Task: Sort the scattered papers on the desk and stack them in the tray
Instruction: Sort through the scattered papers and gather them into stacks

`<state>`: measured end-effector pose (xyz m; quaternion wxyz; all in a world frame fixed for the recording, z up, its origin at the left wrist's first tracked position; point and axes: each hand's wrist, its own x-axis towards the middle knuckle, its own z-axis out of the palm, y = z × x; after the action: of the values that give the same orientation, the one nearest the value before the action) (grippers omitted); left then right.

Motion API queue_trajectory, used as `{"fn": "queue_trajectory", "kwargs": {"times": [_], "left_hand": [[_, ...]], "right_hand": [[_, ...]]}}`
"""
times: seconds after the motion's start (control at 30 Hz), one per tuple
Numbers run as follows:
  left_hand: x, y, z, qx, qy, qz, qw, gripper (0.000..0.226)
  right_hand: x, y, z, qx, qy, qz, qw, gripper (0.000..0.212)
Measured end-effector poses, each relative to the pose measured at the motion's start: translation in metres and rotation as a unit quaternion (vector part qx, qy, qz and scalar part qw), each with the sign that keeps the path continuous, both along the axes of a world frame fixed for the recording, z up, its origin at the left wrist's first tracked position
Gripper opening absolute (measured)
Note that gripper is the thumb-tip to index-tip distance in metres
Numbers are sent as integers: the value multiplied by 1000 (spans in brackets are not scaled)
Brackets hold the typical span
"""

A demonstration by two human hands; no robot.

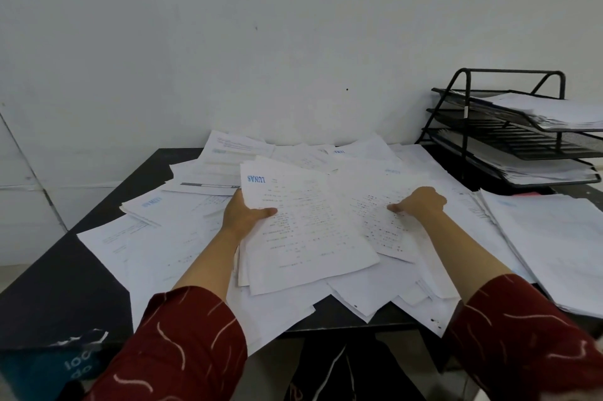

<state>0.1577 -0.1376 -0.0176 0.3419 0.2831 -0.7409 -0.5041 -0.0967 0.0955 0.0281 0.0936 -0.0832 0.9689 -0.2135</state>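
Observation:
Many white printed papers (182,237) lie scattered over a black desk (65,286). My left hand (243,216) grips the left edge of a sheet bundle (303,237) headed with a blue stamp, thumb on top. My right hand (419,203) pinches a second printed sheet (375,201) that overlaps the bundle on its right. Both sheets are raised slightly over the pile. A black wire three-tier tray (473,113) stands at the back right, with paper stacks on its top and bottom tiers.
A thick neat stack of papers (554,247) lies at the desk's right edge. A white wall rises right behind the desk. A dark blue object with white print (49,368) sits at the lower left. Some sheets overhang the desk's front edge.

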Motion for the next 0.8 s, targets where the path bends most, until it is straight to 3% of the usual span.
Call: {"fn": "queue_trajectory", "kwargs": {"times": [0.23,0.33,0.43,0.63,0.8], "left_hand": [[0,1,0,-9,-9,2,1000,61],[0,2,1,-13,-7,2,1000,52],[0,3,0,-11,-2,2,1000,49],[0,2,0,-15,-7,0,1000,55],[0,1,0,-17,-14,2,1000,54]], "right_hand": [[0,-1,-6,-71,-34,10,997,79],[-2,3,-13,-129,-2,1,992,78],[-1,4,-20,-196,34,16,980,64],[0,3,-15,-312,127,21,941,37],[-1,6,30,-345,297,-10,890,18]]}}
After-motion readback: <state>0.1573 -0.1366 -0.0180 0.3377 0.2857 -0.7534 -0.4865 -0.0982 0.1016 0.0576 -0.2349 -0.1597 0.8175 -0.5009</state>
